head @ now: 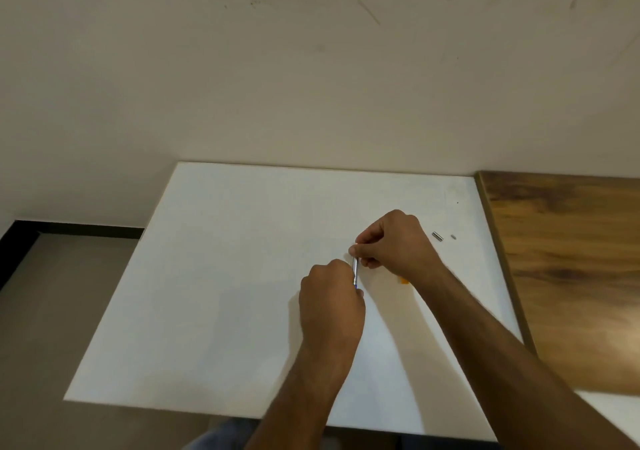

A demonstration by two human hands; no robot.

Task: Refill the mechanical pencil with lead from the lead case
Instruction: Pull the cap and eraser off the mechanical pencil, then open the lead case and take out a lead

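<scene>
Hands (349,276) over table (214,294) centre; cap (437,236), small piece (453,237) right; wooden surface (571,269) beyond.

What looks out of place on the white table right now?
Two small loose parts, a metal cap and a tiny grey piece, lie apart beyond the right hand; they could roll away.

Both bare forearms reach forward from below, converging at the middle. The left hand (330,295) is curled into a loose fist, knuckles up, closed around a slim silver-and-blue mechanical pencil (355,271). The right hand (394,238) sits just beyond it, fingertips (354,249) pinched together at the pencil's upper end.
</scene>
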